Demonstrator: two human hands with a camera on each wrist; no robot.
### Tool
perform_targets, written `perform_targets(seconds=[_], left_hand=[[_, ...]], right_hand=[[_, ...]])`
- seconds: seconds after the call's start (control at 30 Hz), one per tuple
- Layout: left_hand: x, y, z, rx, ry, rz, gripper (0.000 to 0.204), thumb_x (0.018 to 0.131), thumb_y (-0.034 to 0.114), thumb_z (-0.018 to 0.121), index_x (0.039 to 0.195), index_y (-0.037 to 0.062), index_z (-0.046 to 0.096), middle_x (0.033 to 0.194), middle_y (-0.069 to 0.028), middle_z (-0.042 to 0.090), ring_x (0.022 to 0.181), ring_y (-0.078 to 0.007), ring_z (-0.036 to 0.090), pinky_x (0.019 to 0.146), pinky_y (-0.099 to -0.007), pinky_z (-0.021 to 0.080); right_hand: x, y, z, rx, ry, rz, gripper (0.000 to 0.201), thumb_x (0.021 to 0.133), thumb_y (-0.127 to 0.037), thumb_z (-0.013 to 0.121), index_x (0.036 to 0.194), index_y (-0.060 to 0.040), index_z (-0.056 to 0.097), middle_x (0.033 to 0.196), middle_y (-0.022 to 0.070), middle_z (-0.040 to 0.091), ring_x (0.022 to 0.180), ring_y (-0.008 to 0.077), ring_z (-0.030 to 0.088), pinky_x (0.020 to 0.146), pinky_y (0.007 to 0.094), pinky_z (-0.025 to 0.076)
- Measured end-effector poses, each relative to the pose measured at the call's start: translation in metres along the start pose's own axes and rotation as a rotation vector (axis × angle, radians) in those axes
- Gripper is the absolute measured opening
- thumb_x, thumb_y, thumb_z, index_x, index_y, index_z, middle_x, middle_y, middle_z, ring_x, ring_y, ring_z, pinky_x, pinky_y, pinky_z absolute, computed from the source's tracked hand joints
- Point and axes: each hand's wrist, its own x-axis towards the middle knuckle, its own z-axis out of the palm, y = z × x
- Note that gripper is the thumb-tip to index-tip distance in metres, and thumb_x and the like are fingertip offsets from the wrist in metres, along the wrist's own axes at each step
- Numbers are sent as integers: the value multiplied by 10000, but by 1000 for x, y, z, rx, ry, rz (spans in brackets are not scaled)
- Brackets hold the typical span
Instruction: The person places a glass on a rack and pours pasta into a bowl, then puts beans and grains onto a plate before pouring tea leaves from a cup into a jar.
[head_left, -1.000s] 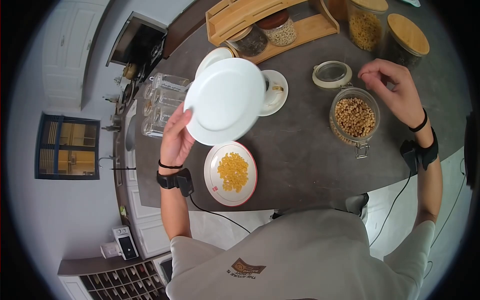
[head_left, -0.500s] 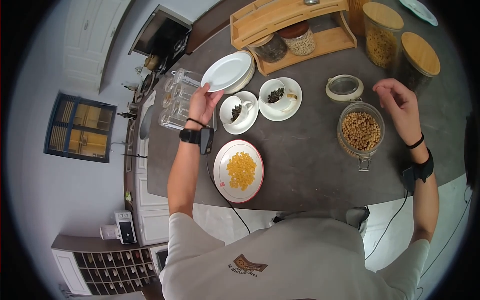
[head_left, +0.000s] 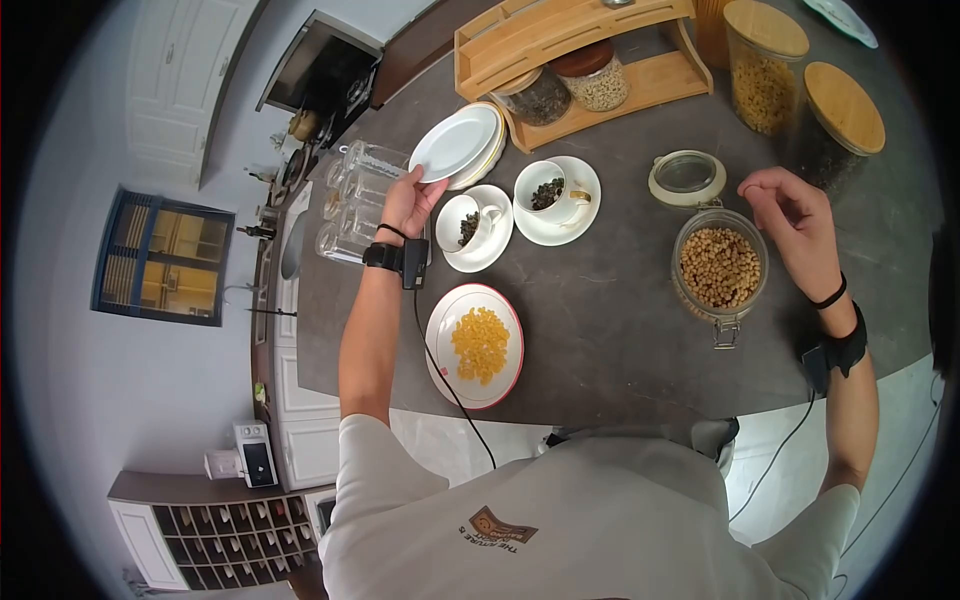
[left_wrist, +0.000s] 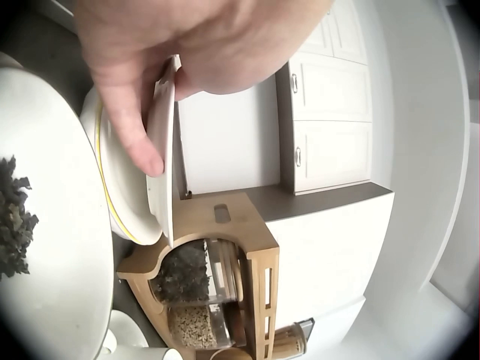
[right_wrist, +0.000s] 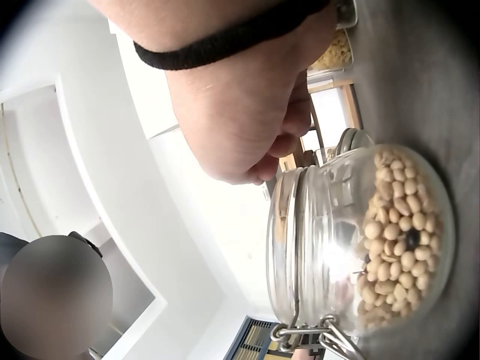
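Note:
My left hand [head_left: 410,205] pinches the edge of a white plate [head_left: 453,143], which lies over other plates at the back left. In the left wrist view the thumb and fingers [left_wrist: 135,135] are on either side of this plate [left_wrist: 160,150], against a yellow-rimmed plate [left_wrist: 124,191]. My right hand [head_left: 797,225], its fingers curled and holding nothing, hovers beside the open glass jar of beans [head_left: 720,267]. The right wrist view shows the hand [right_wrist: 240,112] above the jar's mouth side, apart from the beans [right_wrist: 397,247]. The jar's hinged lid [head_left: 687,178] is tipped back.
Two cups with dark leaves [head_left: 467,228] stand on saucers [head_left: 558,230] mid-table. A red-rimmed plate [head_left: 437,385] with yellow pieces is near the front edge. Glass mugs [head_left: 357,225] stand left, a wooden rack [head_left: 640,95] behind, and wood-lidded jars [head_left: 765,75] at back right.
The white plate has moved from over the table's left part, back and down onto the other plates, uncovering the cups. My left hand still pinches it. The right hand has barely moved.

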Motion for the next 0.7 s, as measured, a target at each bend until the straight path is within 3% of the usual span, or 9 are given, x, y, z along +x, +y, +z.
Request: perform_targets(seconds=[0.4,0.6,0.7], left_hand=[[-23,12,29,27,55,-66,352,1056,117,490,1302,-132,453,1303,-233,529,1165,-334,628,1022,-397,594],[-31,17,34,76,5,-22,385,1062,146,484,1363,-90,434,1351,-209,502,1243,-310,562,1065,-424,553],[-35,17,37,108,2,12,376,1045,177,538,1317,-76,477,1308,-185,533,1209,-281,573,1075,-419,525]], right_hand=[[-1,-2,2,5,2,44,133,1017,-110,629,1045,0,698,695,-70,523,651,25,466,600,211,382],[-2,-2,2,13,1,48,130,1016,-105,631,1048,1,699,699,-69,529,647,25,469,595,209,383],[-2,-4,2,11,-2,46,126,1014,-101,633,1046,1,699,697,-69,528,643,25,469,591,209,383]])
